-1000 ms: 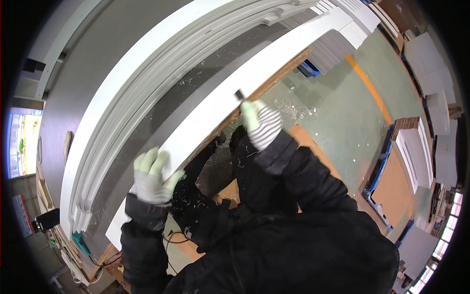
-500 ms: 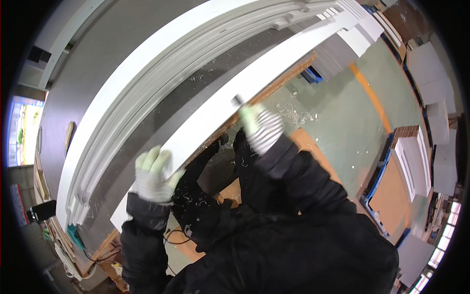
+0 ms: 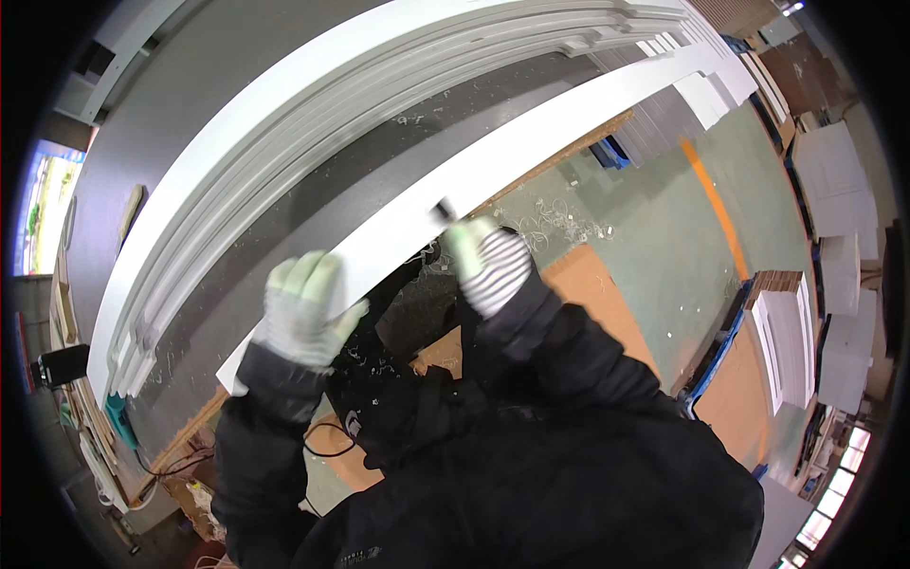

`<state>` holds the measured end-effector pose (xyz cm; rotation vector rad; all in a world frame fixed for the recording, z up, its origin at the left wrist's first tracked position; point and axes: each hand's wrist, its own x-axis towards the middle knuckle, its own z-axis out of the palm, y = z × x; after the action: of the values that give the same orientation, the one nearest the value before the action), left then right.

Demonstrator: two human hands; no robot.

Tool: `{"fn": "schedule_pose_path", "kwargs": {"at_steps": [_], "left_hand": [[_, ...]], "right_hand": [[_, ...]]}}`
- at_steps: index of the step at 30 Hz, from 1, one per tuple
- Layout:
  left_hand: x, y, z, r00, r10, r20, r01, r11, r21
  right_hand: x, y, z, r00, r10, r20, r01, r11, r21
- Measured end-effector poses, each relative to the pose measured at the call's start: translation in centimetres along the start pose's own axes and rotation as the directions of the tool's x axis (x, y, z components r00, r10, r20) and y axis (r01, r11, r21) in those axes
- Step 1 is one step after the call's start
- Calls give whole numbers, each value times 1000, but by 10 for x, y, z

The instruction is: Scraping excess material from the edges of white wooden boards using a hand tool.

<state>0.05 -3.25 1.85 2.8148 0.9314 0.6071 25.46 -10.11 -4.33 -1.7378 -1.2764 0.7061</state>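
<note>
A long white board (image 3: 417, 209) lies lengthwise along the near edge of the dark table, running from lower left to upper right. My left hand (image 3: 303, 308), in a pale glove with green fingertips, is closed over the board toward its lower-left end, the thumb by the near edge. In my right hand (image 3: 488, 261), gloved with grey stripes, is a small dark-tipped hand tool (image 3: 443, 211). Its tip is over or against the board's face close to the near edge; motion blur hides its exact kind. Most of its handle is covered by my fingers.
Beyond the board, a stack of white profiled boards (image 3: 256, 133) rests on the dark table (image 3: 351, 190). Thin shavings (image 3: 569, 223) litter the green floor. Cardboard (image 3: 597, 294) lies at right, near more stacked white pieces (image 3: 782, 332). A teal tool (image 3: 120, 417) hangs at the left corner.
The whole view has shifted slightly. My right hand has moved left along the board with the tool. My left hand stays on the board near its lower-left end.
</note>
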Motion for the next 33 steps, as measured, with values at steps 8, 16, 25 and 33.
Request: {"fn": "schedule_pose_path", "kwargs": {"at_steps": [8, 16, 25, 33], "left_hand": [[-16, 10, -42, 957, -107, 269, 100, 994, 41], [-49, -2, -28, 984, -143, 103, 123, 976, 177], [-18, 4, -9, 984, -150, 100, 138, 984, 114], [-8, 8, -2, 975, -187, 122, 173, 978, 117]], "right_hand": [[13, -5, -19, 999, 32, -11, -31, 998, 61], [-8, -33, 20, 984, 148, 100, -148, 989, 2], [8, -11, 6, 987, 1, 160, -11, 998, 61], [3, -34, -2, 874, -12, 485, 0, 1000, 24]]}}
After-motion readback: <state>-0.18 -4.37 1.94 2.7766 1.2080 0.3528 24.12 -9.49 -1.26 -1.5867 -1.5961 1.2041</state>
